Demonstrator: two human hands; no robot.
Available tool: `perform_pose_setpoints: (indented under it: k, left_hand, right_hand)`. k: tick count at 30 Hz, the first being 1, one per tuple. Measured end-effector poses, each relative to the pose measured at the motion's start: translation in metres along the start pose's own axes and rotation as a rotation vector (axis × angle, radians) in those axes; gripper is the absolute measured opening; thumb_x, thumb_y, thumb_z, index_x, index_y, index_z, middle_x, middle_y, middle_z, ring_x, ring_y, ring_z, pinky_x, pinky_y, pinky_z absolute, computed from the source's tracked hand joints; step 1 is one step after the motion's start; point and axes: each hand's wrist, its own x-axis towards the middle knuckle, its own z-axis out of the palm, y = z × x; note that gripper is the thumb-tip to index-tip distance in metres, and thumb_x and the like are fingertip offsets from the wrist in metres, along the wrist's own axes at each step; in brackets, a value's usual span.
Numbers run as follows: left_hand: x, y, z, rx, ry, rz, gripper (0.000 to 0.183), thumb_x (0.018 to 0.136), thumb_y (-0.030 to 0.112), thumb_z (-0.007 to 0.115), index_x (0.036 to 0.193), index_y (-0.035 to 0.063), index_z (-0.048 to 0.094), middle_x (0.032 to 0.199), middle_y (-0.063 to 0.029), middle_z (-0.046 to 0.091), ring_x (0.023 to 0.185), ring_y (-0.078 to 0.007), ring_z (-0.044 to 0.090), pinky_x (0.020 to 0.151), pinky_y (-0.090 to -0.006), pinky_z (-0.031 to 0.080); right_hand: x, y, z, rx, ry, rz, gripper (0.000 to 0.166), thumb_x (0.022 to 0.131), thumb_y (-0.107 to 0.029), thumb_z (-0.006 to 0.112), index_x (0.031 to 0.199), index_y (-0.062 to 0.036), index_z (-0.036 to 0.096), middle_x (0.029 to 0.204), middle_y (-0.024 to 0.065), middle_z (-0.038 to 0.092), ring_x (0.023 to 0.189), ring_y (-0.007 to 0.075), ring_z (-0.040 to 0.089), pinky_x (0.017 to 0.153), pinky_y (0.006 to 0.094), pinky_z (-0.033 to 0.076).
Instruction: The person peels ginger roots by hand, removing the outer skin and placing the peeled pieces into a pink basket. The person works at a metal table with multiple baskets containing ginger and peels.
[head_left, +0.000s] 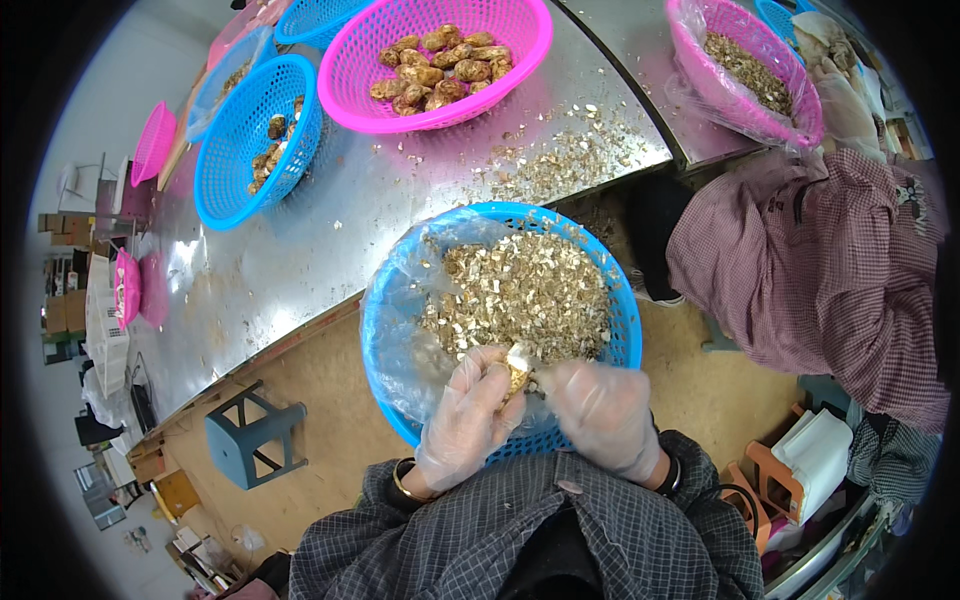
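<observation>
My left hand (472, 412), in a clear plastic glove, grips a small brown mushroom (516, 379) with a whitish, pared end pointing away from me. Close on its right is my gloved right hand (604, 412), fingers curled and blurred by motion. Whether a small tool is in that hand cannot be made out. Both hands are over the near part of a blue plastic basket (628, 300) lined with clear plastic film (394, 337). A heap of brown and white trimmings (529, 292) fills much of it.
Beyond stands a steel table (300, 277) with scattered trimmings (570, 161). On it are a pink basket (442, 120) of whole brown mushrooms and a blue basket (217, 180) with several pieces. A co-worker's checked sleeve (810, 255) is at right, near another pink basket (806, 112). A stool (251, 435) stands left.
</observation>
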Motion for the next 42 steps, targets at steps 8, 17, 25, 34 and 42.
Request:
perform_pose_setpoints:
  k: [8,17,25,34,42]
  left_hand:
    - [-0.014,-0.003,0.005,-0.292,0.036,-0.037,0.012,0.092,-0.001,0.058,0.100,-0.0036,0.050,0.085,-0.0064,0.047,0.067,-0.0115,0.048,0.057,-0.0266,0.039]
    - [0.004,-0.011,0.008,-1.049,-0.025,-0.308,0.033,0.100,0.015,0.050,0.127,-0.0031,0.048,0.098,-0.0052,0.056,0.084,-0.0118,0.053,0.072,-0.0261,0.047]
    - [0.003,-0.001,0.017,-0.546,0.081,-0.149,0.034,0.101,0.020,0.047,0.127,-0.0018,0.047,0.092,-0.0032,0.057,0.077,-0.0086,0.050,0.065,-0.0233,0.042]
    - [0.001,-0.014,0.017,-0.741,0.008,-0.001,0.031,0.097,0.010,0.054,0.124,0.0022,0.040,0.096,-0.0054,0.060,0.076,-0.0069,0.051,0.065,-0.0212,0.042]
    - [0.002,-0.003,0.017,-0.796,0.092,-0.174,0.025,0.099,0.011,0.049,0.122,0.0024,0.046,0.096,-0.0076,0.061,0.078,-0.0094,0.052,0.070,-0.0245,0.044]
  right_hand:
    - [-0.003,-0.002,0.001,0.079,0.022,0.011,0.017,0.088,-0.005,0.064,0.074,-0.0049,0.054,0.059,0.0103,0.051,0.048,0.0273,0.054,0.044,0.0356,0.042]
    - [-0.007,0.004,0.003,0.325,0.042,0.042,0.009,0.087,-0.010,0.063,0.082,-0.0084,0.056,0.064,0.0077,0.054,0.055,0.0245,0.060,0.045,0.0341,0.046]
    - [-0.002,0.004,-0.006,-0.048,-0.035,-0.001,0.024,0.089,-0.015,0.066,0.074,-0.0084,0.048,0.056,0.0080,0.052,0.048,0.0241,0.058,0.041,0.0343,0.044]
    - [0.000,0.007,-0.011,-0.167,-0.079,0.005,0.004,0.086,-0.012,0.064,0.088,-0.0090,0.062,0.073,0.0055,0.062,0.059,0.0215,0.062,0.050,0.0322,0.049]
    - [0.005,0.008,-0.008,-0.096,-0.037,-0.028,0.010,0.086,-0.008,0.065,0.080,-0.0066,0.058,0.064,0.0101,0.055,0.054,0.0268,0.059,0.047,0.0365,0.045]
